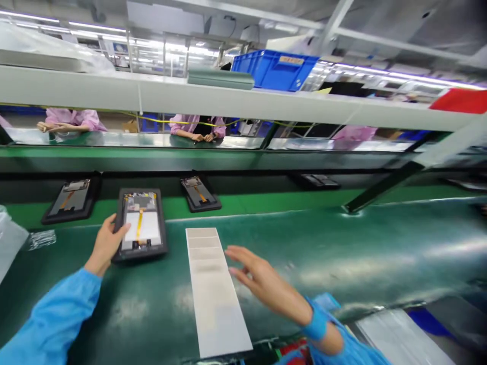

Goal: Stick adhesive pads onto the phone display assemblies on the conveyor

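My left hand (105,244) grips the left edge of a tablet in a black tray (162,223). Its back is off, so the circuit board, a pale battery area and a yellow-orange ribbon cable show. Thumb on the front, the other fingers lie around the side. To the right, a long pale sheet (216,299) with several strips across its far end lies flat on the green bench. Just beside the sheet's right edge is my right hand (253,271), fingers stretched out and apart, holding nothing. Whether its fingertips touch the sheet I cannot tell.
More opened tablets in black trays, one at left (72,200) and one in the middle (200,193), lie on the green conveyor (251,204). A dark post (384,187) stands at right. A shelf above bears a blue crate (272,71). People in pink sleeves sit beyond.
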`<state>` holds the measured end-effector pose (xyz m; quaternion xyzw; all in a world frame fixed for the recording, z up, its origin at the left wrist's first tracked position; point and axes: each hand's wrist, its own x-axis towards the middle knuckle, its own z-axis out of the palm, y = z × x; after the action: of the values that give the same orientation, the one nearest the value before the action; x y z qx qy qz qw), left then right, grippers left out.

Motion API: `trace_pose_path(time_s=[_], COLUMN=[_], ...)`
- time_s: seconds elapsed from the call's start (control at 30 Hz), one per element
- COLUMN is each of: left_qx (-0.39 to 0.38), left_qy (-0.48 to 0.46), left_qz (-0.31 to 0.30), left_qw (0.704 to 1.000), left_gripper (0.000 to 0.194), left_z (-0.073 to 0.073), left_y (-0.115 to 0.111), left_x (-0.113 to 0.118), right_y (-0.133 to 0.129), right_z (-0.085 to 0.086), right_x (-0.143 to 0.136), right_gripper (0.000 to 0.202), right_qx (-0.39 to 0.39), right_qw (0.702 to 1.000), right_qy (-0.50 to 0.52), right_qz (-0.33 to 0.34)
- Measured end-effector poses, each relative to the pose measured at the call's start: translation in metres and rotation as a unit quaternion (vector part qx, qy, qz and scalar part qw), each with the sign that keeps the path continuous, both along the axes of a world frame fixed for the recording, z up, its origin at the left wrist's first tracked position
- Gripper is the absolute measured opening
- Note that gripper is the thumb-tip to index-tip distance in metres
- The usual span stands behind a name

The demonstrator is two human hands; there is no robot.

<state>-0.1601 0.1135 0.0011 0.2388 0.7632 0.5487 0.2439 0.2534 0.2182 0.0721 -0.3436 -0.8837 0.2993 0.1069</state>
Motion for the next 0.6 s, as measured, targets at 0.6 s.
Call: trace_pose_path(time_s=[0.6], left_qx=[-0.081], left_qy=[0.271], left_qz=[-0.187], left_qw=[0.941], left_gripper=[0.053], left_z=[-0.034], left_y=[0.287], left_x=[0.133], right_y=[0.265], right_z=[-0.097], right_x=[-0.093], right_gripper=[0.022], right_qx=[-0.035], right_qw=[0.978], right_qy=[-0.058], right_qz=[-0.198])
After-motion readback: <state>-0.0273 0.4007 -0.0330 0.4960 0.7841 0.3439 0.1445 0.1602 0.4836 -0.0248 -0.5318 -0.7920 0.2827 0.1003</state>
